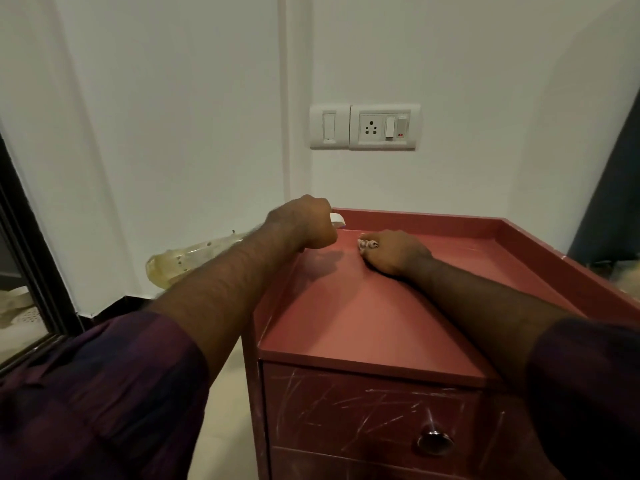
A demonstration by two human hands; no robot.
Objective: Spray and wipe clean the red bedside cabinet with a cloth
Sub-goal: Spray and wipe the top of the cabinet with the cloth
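Sleeved arms (221, 306): left hand (304, 225) grips spray bottle (187, 263) beyond cabinet's (346, 323) left edge; right hand (394, 252) clutches cloth (366, 244) near back rim.

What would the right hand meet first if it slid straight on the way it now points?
Probably the left hand gripping the spray bottle over the cabinet's back left corner. The right hand, holding the cloth, points that way. Height is unclear; it might pass underneath to the raised rim.
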